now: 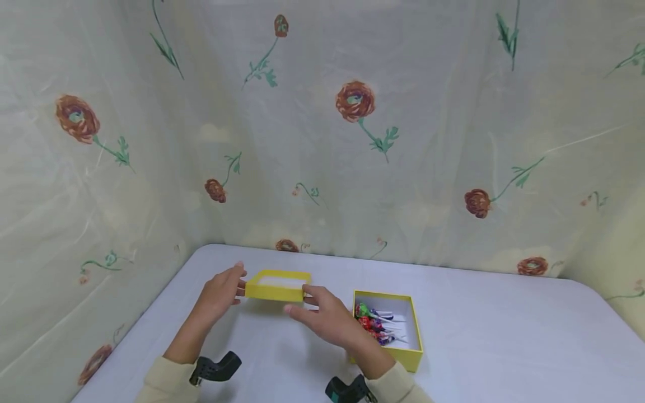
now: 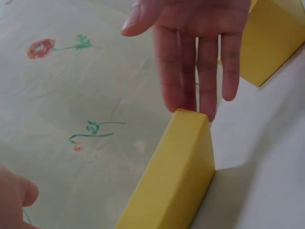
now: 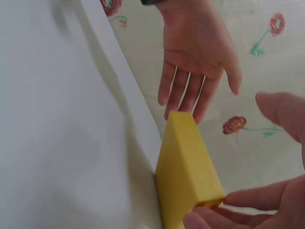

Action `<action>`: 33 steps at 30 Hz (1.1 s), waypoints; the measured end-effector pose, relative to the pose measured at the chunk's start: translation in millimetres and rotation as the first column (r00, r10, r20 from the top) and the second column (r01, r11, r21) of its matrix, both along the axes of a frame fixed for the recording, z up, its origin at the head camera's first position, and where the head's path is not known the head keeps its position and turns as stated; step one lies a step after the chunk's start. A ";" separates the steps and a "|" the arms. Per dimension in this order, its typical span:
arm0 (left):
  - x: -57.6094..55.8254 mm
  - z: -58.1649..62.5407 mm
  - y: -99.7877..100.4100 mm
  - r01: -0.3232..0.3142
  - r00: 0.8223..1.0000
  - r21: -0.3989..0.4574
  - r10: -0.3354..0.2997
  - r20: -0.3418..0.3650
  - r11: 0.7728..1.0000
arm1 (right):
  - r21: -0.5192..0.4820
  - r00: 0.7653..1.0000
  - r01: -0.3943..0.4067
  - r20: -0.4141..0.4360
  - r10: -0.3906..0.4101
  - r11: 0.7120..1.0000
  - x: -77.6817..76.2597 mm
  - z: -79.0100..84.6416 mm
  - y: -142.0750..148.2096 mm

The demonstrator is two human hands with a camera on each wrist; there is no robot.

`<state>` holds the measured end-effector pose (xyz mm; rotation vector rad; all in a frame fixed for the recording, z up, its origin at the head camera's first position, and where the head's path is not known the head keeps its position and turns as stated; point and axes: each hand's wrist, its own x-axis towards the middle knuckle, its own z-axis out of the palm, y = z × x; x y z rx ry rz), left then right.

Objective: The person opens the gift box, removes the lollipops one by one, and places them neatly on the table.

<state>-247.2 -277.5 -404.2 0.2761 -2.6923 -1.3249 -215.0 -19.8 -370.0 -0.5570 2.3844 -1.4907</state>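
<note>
A shallow yellow box lid (image 1: 274,293) with a pale middle framed in yellow stands at mid-left in the head view, between my two hands. My left hand (image 1: 215,298) touches its left end with straight fingertips. At the other end, the straight fingers of my right hand (image 1: 328,318) touch the lid's corner, the thumb held apart. In the right wrist view the right fingers (image 3: 259,196) meet the near end of the lid (image 3: 190,162), and the left hand (image 3: 193,57) reaches its far end. The left wrist view shows the left thumb (image 2: 28,192) away from the lid.
An open yellow box (image 1: 407,358) with a white inside stands on the white table (image 1: 504,336), just right of my right forearm. Several wrapped lollipops (image 1: 373,324) lie in its left part. Flower-printed sheeting (image 1: 418,140) hangs behind and beside the table.
</note>
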 end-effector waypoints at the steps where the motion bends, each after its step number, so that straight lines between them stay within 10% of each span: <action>1: -8.2 -9.6 -5.5 -0.009 1.000 0.016 0.009 0.018 1.000 | 0.001 1.000 0.005 0.010 -0.005 1.000 1.0 -0.6 -1.4; 4: -22.9 -26.7 -16.4 -0.021 0.998 0.069 0.017 0.061 0.997 | 0.011 0.999 0.018 0.034 -0.018 1.000 2.7 -2.5 -5.3; 9: 13.3 20.5 5.8 -0.022 0.990 0.119 0.006 0.141 0.993 | 0.016 0.996 0.019 0.081 -0.020 1.000 5.1 -5.4 -8.9; 13: 18.1 23.4 8.4 -0.034 0.987 0.120 0.015 0.162 0.992 | 0.022 0.994 -0.003 0.107 0.001 1.000 7.2 -6.5 -10.9; 22: -29.7 -45.0 -22.3 -0.069 0.977 0.073 0.053 0.206 0.995 | 0.051 0.992 -0.038 0.120 0.032 0.998 6.7 -12.5 -14.1; 33: -31.8 -54.0 -24.6 -0.058 0.976 0.035 0.049 0.212 0.998 | 0.050 0.992 -0.046 0.122 0.039 0.998 6.2 -19.1 -16.7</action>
